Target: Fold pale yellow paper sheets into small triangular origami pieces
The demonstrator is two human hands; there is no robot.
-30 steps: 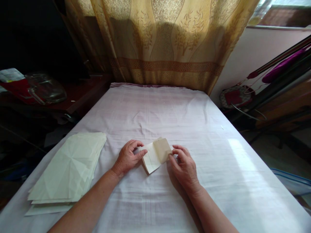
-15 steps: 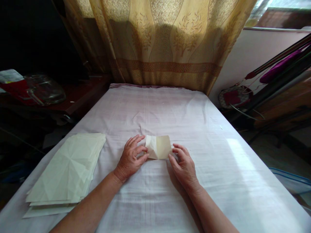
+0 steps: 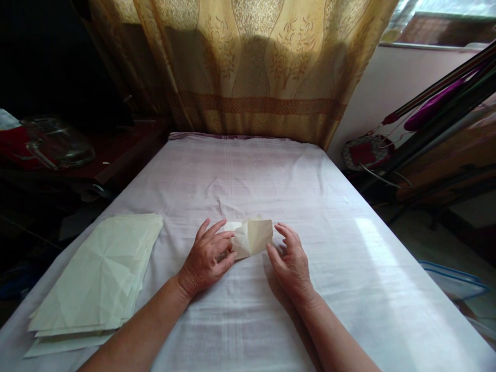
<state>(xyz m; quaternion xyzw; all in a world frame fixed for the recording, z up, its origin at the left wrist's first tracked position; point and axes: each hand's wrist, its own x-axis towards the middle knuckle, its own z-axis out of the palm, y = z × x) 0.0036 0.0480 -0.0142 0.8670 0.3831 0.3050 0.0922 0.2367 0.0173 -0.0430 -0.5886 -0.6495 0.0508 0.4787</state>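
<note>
A small folded piece of cream paper [image 3: 251, 237] sits on the white cloth [image 3: 271, 175] in the middle of the table, partly raised and creased. My left hand [image 3: 206, 257] pinches its left side, thumb and fingers spread along the fold. My right hand [image 3: 289, 262] touches its right edge with the fingertips, fingers curled close around it. Both forearms reach in from the bottom of the view.
A stack of creased cream paper sheets [image 3: 96, 274] lies at the left edge of the table. A gold patterned curtain [image 3: 248, 67] hangs behind the table. A dark side table with a glass jug [image 3: 54, 147] stands at the left, and clutter [image 3: 418, 144] at the right.
The paper was flat and tilted between my hands a second ago. It has been turned and folded in on itself, and now stands up more compactly. My hands have moved slightly closer together.
</note>
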